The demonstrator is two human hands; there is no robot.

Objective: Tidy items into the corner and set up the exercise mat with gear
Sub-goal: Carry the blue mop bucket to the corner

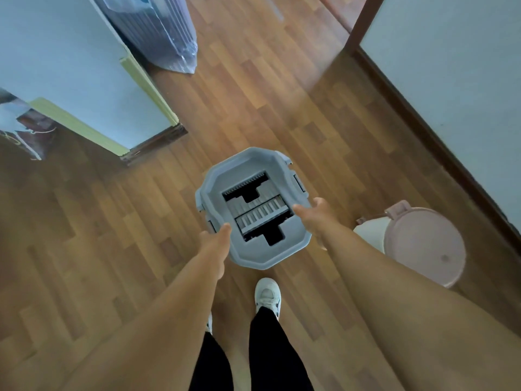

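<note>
A grey mop bucket (248,170) with a slotted wringer insert hangs over the wooden floor in the middle of the view. My left hand (215,238) grips its left rim, thumb over the edge. On the opposite side my right hand (313,214) grips the right rim. The fingers of both hands are hidden under the rim. The bucket is held level in front of my legs.
A pink-lidded white bin (423,244) stands on the floor at the right, close to my right forearm. A wall corner with green trim (146,80) juts in at left, with a plastic-wrapped appliance (169,38) behind it. A wall with dark skirting (423,122) runs along the right.
</note>
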